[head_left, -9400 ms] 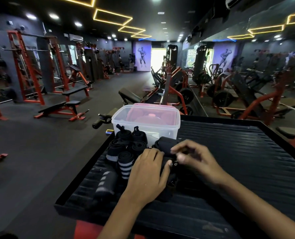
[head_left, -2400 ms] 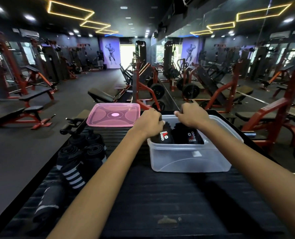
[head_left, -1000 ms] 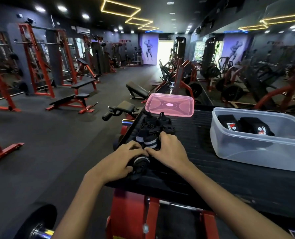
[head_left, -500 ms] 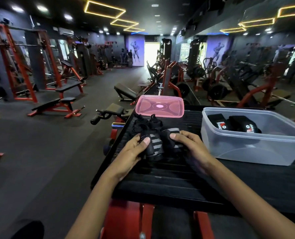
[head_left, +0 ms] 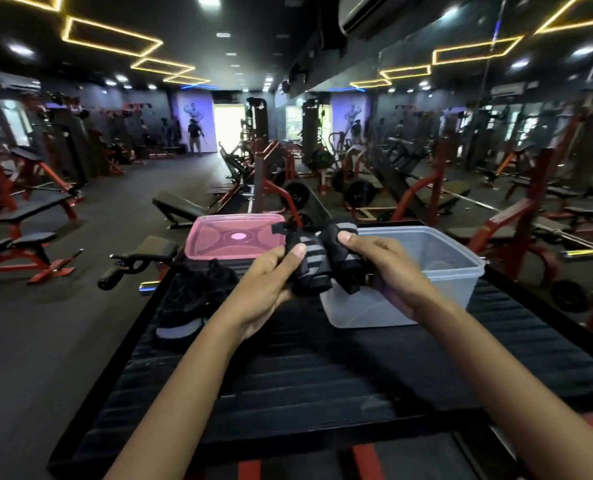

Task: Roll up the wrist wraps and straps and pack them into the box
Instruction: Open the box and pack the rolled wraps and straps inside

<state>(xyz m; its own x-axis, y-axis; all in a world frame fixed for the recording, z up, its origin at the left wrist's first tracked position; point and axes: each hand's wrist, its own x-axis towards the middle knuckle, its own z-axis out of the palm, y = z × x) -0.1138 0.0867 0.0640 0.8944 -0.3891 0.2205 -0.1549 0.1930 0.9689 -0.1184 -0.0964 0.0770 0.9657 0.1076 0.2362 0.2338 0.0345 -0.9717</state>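
Two rolled wrist wraps, black with grey stripes, are held in the air just over the near-left corner of the clear box (head_left: pixel 454 271): the left hand (head_left: pixel 264 285) pinches one roll (head_left: pixel 309 261) under its thumb, and the right hand (head_left: pixel 388 268) clasps the other roll (head_left: pixel 343 258) beside it. Left of the box, a pink lid (head_left: pixel 232 237) lies flat on the black ribbed platform (head_left: pixel 322 375), with a pile of more rolled wraps (head_left: pixel 191 306) nearer the person.

lid (head_left: pixel 234 237) left of box (head_left: pixel 454 268), rolled wraps (head_left: pixel 184 306) on platform (head_left: pixel 322 375) before lid
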